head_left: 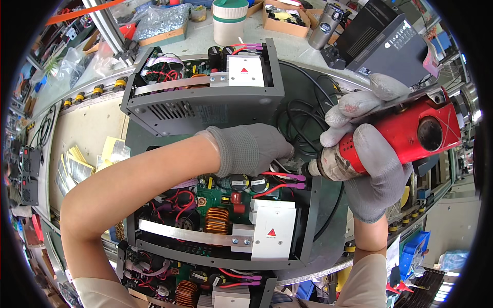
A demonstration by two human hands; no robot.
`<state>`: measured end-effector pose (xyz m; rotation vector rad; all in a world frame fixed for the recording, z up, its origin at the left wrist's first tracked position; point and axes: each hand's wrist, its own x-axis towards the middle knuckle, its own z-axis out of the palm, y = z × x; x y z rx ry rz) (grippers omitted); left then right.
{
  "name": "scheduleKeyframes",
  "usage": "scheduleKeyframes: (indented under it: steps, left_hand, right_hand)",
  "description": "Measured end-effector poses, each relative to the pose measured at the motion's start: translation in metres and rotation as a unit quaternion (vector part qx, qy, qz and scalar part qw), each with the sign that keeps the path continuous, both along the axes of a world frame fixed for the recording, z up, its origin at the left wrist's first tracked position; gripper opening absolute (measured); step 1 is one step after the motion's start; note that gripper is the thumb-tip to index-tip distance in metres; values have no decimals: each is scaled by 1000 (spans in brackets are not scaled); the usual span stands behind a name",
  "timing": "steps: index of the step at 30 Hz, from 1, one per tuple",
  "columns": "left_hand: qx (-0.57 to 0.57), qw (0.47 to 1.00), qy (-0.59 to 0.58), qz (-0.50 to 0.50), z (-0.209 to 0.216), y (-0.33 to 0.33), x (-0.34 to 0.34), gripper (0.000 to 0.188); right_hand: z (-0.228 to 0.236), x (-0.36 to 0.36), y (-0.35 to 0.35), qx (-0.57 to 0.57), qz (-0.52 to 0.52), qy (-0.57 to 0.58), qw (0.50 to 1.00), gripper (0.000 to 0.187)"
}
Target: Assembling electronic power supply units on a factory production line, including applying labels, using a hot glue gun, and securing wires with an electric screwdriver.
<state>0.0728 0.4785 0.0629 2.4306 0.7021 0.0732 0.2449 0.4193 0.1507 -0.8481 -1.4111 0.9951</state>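
Observation:
In front of me lies an open grey metal power unit (308, 220) with a green circuit board, a copper coil (217, 220) and a white heatsink cover (273, 231) bearing a red warning triangle. My left hand (259, 147), in a grey glove, reaches across to its far right corner. The fingers are curled down there, and what they grip is hidden. White and red wires with purple connectors (291, 177) run just below them. My gloved right hand (377, 159) is wrapped round a red power drill (411, 128) with a worn, taped nose. Its tip points left, at that same corner.
Behind stands a second grey unit (205, 110); a third (187, 287) sits nearest me. Black cables (303, 120) coil between the units and the drill. Yellow-edged papers (77, 167) lie left. At the back are a white-green canister (229, 25) and a black computer case (382, 41).

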Motion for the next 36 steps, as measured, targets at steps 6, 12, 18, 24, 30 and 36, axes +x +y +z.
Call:
scheduleKeyframes:
  steps: [6,12,18,24,30,36]
  left_hand:
    - [12,999,-39,-11,-2,0,-1,24]
    - [-10,1000,-11,-5,3,0,0,21]
    - [-15,1000,13,-4,4,2,-1,19]
    - [-28,999,-7,-15,4,6,-7,20]
    - [-103,994,34,-5,12,10,-14,37]
    - [-287,941,-77,162,26,14,-21,34]
  right_hand:
    - [3,0,-1,-6,-12,-16,1000,56]
    - [5,-6,-2,-10,-33,2,999,54]
    - [5,-2,1,22,44,-8,999,56]
    - [13,0,16,43,-21,7,999,48]
    - [28,5,42,89,-32,92,991,34]
    - [36,10,43,137,-86,133,978,41]
